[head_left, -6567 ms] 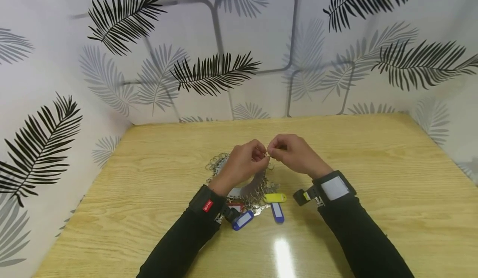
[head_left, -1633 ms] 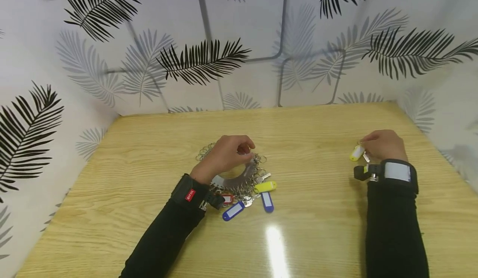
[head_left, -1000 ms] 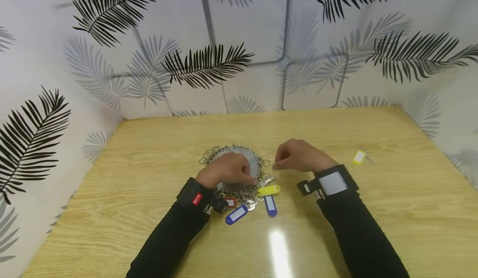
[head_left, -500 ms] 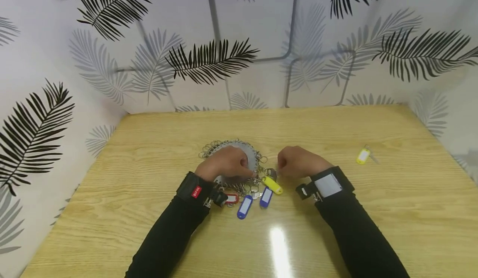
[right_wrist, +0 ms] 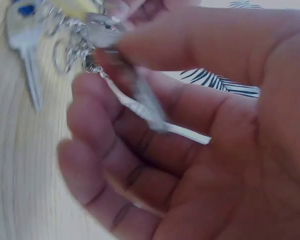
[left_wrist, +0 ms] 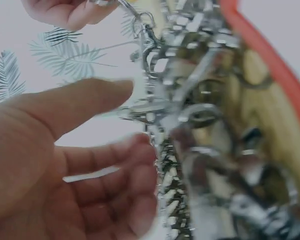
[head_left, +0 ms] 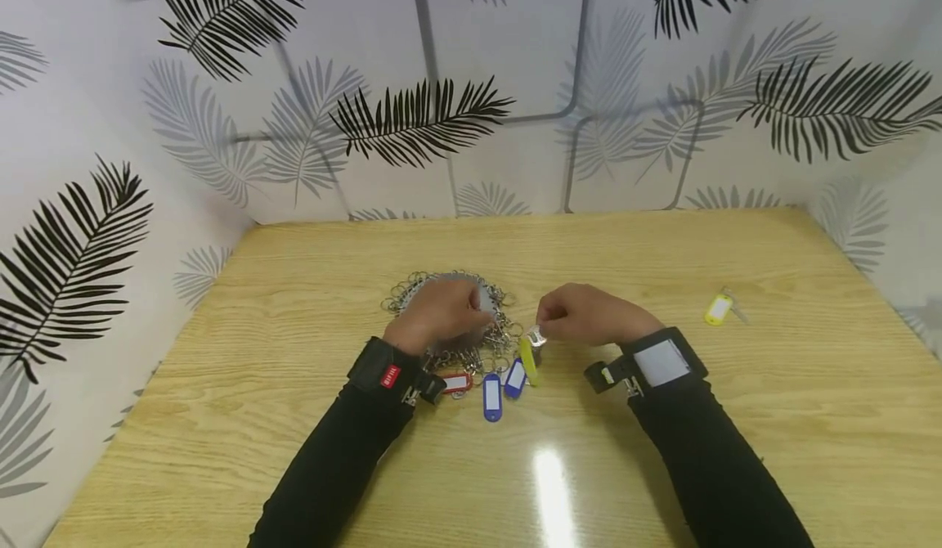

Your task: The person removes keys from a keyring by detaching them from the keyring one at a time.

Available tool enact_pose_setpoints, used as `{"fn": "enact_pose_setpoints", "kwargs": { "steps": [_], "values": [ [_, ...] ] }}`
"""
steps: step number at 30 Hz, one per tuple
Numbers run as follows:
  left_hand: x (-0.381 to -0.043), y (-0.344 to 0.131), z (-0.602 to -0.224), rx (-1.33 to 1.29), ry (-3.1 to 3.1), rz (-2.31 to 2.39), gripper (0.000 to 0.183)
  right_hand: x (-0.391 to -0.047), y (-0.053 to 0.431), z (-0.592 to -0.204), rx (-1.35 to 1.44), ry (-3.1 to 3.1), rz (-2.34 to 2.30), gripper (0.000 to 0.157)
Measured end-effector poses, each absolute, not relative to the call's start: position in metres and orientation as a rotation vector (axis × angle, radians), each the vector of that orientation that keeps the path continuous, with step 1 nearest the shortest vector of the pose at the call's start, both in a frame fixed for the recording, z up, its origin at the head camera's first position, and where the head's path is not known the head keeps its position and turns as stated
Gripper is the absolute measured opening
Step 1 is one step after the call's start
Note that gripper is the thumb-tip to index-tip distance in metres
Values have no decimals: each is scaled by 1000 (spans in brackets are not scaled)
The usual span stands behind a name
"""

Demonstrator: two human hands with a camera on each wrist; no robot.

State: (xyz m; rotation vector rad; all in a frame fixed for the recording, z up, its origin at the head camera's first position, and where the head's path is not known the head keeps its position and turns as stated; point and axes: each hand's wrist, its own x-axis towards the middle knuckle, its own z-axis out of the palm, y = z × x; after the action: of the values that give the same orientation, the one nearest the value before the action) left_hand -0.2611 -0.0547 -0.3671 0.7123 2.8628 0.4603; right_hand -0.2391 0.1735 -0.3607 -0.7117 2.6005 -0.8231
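Note:
A large flat metal key ring (head_left: 486, 299), fringed with small clasps and split rings, is partly hidden under my left hand (head_left: 438, 312). In the left wrist view, the thumb and bent fingertips of that hand meet around a metal clasp (left_wrist: 145, 107) at its edge; blur hides the exact contact. Just right of it, my right hand (head_left: 592, 315) pinches a key (head_left: 536, 338) with a yellow tag (head_left: 528, 361) hanging down. That key is blurred between thumb and fingers in the right wrist view. A red tag (head_left: 458, 382) and blue tags (head_left: 492, 398) lie along the near side.
A separate yellow-tagged key (head_left: 718, 309) lies on the wooden table (head_left: 648, 253) farther right. Leaf-patterned walls (head_left: 515, 163) stand behind and to the left. Another silver key (right_wrist: 27, 47) shows at upper left in the right wrist view.
The right hand has let go of one yellow-tagged key at far right, come back left and pinched another. The second yellow tag now hangs upright, and the blue tags have shifted.

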Motion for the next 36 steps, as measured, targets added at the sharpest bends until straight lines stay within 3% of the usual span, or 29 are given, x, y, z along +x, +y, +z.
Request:
{"fn": "enact_pose_setpoints", "kwargs": {
  "steps": [2,8,12,15,21,36],
  "values": [
    [-261,-54,-365,824,2820,510,19,-240,173,-361,-719,2555,-945,14],
    [-260,-49,-363,1129,2601,584,20,-244,170,-366,-680,2360,-1290,18],
    [-261,-48,-365,1144,2631,574,7,-245,166,-371,-620,2275,-1429,19],
    [-262,-48,-366,1137,2664,582,8,-246,162,-377,-578,2243,-1491,18],
    [-264,-48,-366,1170,2711,599,8,-247,152,-386,-584,2261,-1496,32],
    [-264,-49,-365,1161,2703,579,8,-246,155,-377,-542,2465,-1363,11]
  ]
}}
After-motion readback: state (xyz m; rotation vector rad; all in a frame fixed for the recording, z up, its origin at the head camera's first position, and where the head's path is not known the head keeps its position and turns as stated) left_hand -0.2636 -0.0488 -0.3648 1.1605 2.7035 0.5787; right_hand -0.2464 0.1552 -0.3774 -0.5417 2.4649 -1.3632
